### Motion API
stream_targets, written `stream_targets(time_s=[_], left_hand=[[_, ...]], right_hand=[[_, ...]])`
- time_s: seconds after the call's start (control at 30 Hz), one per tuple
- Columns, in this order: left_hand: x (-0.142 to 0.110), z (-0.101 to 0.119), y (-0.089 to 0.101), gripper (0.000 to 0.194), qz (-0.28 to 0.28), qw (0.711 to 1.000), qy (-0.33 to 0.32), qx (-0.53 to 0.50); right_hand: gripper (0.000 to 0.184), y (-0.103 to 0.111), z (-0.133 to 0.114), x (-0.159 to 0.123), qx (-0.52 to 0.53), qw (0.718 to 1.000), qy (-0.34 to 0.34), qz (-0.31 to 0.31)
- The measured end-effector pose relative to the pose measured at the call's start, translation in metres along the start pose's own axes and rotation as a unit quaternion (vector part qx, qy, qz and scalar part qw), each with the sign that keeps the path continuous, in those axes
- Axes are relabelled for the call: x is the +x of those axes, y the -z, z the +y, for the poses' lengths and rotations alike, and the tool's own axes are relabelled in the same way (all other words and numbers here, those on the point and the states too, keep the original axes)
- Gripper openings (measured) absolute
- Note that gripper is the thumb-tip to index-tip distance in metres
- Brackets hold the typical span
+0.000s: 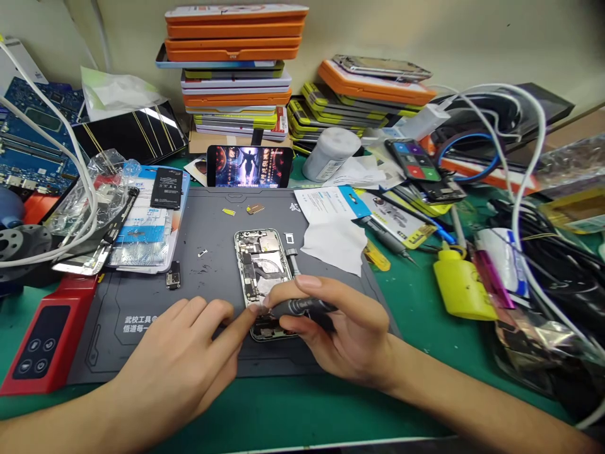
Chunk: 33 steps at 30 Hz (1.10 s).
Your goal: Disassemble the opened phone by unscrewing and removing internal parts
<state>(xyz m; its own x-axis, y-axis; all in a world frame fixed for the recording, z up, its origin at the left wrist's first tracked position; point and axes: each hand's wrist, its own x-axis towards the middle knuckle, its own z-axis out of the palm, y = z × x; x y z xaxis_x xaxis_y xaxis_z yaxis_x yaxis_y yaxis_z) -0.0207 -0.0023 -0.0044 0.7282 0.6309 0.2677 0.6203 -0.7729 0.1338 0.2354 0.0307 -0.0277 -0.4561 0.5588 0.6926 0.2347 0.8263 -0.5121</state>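
An opened phone [261,275], its inner parts bare, lies on the grey work mat [208,221]. My right hand [352,331] is closed around a dark grey screwdriver [302,307], whose tip end points left over the phone's lower part. My left hand [184,353] reaches in from the left, its index fingertip at the phone's lower part near that tip. The other left fingers are curled, and whatever they hold, if anything, is hidden. A SIM tray [289,238] and a small dark phone part [173,275] lie on the mat to either side.
Behind the mat a phone [249,166] stands showing a picture, before stacked orange cases [236,47]. At left lie a red device [45,340] and a battery [166,187]. A white cloth [333,243], yellow bottle [460,287] and white cables [529,164] are at right.
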Motion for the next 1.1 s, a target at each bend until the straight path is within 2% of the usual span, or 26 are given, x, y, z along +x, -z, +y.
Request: stream_targets(time_s=[0.23, 0.4, 0.73, 0.87, 1.1], left_hand=[[0.000, 0.000, 0.000, 0.039, 0.005, 1.000, 0.007, -0.005], [0.004, -0.002, 0.003, 0.034, 0.006, 1.000, -0.002, -0.003], [0.002, -0.002, 0.003, 0.035, 0.010, 1.000, 0.001, 0.002], [0.004, -0.002, 0.004, 0.034, 0.012, 1.000, 0.002, 0.001], [0.003, -0.001, 0.003, 0.031, 0.020, 1.000, -0.001, -0.004]], right_hand=[[0.070, 0.001, -0.001, 0.005, 0.048, 0.999, -0.002, 0.015], [0.066, 0.002, -0.008, 0.007, 0.108, 0.992, -0.050, 0.053], [0.069, -0.002, -0.020, -0.003, 0.203, 0.975, -0.076, 0.041], [0.067, -0.006, -0.021, -0.003, 0.205, 0.974, -0.085, 0.032], [0.064, -0.001, -0.018, 0.004, 0.190, 0.980, -0.063, 0.008]])
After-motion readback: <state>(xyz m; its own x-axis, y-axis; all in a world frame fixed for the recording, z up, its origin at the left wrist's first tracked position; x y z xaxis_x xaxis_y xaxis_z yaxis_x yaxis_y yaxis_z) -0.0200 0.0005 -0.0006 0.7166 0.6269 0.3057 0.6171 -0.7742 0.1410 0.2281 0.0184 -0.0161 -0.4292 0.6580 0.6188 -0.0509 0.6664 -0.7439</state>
